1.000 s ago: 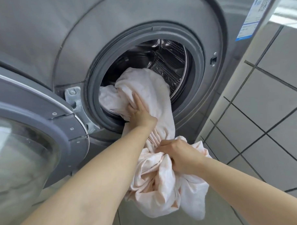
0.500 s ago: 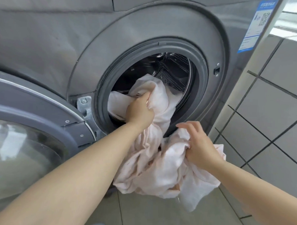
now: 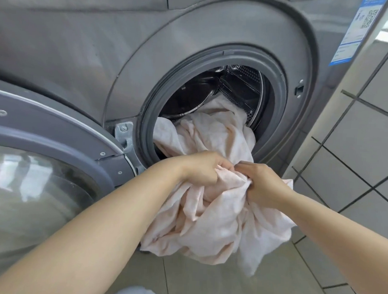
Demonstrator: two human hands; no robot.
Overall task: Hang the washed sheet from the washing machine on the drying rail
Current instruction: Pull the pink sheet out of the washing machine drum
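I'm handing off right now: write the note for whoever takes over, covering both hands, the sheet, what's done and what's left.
Left hand: grips a bunch of the sheet in front of the opening.
Right hand: grips the sheet right beside the left.
Sheet: partly out, a bundle hanging below the hands toward the floor; the rest trails back into the drum.
Washing machine door: open, at left.
Done: most of the sheet pulled out.
Left: pull the tail free, carry it to the drying rail (not in view), hang it.

Pale tiled floor (image 3: 206,279), grey washing machine (image 3: 82,55) standing on it, beside a tiled wall (image 3: 353,152)
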